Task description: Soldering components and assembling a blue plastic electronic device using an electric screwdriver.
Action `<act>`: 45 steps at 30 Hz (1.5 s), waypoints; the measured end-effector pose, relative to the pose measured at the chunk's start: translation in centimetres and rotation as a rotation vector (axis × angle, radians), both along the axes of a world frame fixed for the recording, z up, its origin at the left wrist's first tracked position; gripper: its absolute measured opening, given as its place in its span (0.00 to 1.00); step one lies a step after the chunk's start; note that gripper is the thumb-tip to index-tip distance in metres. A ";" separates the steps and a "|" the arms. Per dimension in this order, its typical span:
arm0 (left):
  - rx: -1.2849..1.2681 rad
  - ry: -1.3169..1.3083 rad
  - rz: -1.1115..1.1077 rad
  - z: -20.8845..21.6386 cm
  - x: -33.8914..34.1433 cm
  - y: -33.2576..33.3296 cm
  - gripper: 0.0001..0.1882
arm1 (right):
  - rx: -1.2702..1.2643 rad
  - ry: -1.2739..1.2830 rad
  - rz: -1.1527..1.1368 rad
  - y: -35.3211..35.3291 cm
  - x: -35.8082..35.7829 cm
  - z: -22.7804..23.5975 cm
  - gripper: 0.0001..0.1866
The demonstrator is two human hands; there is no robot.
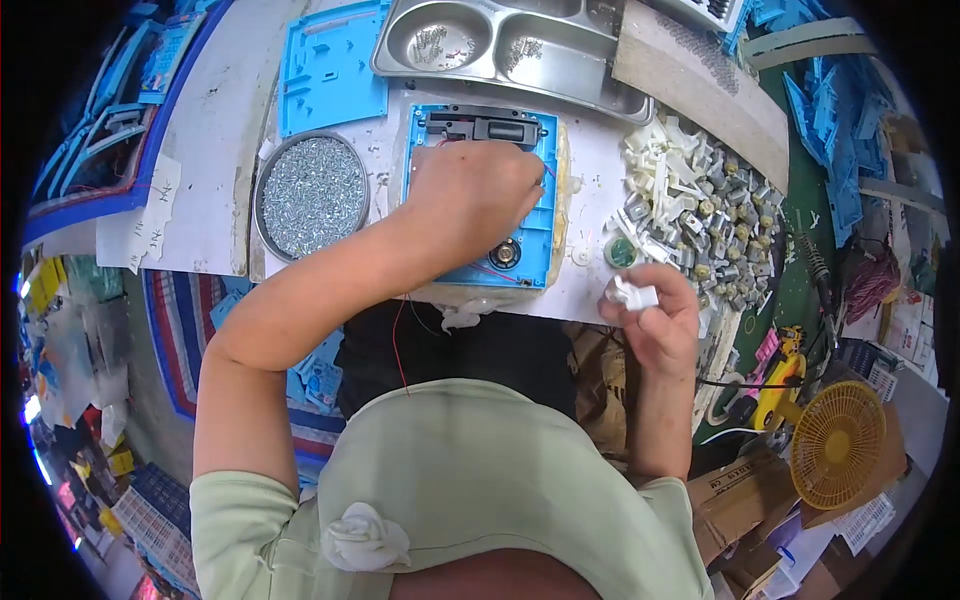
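In front of me a blue plastic housing (540, 225) lies open side up on a pale padded support. My left hand (472, 195) is over its middle with the fingers curled down; the fingertips and anything in them are hidden. A black part (495, 128) runs along the housing's far end, and a small round speaker (505, 253) sits near the close end. Thin red wires show at its edges. Right of the housing, by the table's front edge, my right hand (668, 325) pinches a small white plastic part (634, 295) between thumb and fingers.
A round tray of small screws (315, 195) stands at left, below a blue cover (335, 70). Beyond is a metal compartment tray (480, 75). Small motors (725, 230) and white plastic parts (665, 160) pile up at right, near a green round container (621, 251). A yellow fan (838, 445) stands lower right.
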State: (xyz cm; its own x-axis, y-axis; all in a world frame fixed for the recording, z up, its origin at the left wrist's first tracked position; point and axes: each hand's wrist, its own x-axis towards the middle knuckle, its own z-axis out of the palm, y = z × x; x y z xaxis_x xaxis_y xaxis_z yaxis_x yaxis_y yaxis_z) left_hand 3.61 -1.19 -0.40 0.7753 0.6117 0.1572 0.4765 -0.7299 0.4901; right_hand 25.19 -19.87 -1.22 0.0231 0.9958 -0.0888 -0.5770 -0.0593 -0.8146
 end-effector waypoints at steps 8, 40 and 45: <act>-0.247 -0.286 0.059 1.0 -2.6 -0.1 0.06 | 0.090 -0.784 -0.045 4.7 -0.8 1.3 0.14; -0.403 -0.588 0.225 -1.9 -4.2 -1.8 0.04 | 0.593 -1.772 -0.010 8.8 -4.5 1.0 0.18; -0.338 -0.536 0.204 -1.5 -4.2 -1.7 0.04 | 0.464 -1.584 -0.052 6.8 -2.8 1.9 0.21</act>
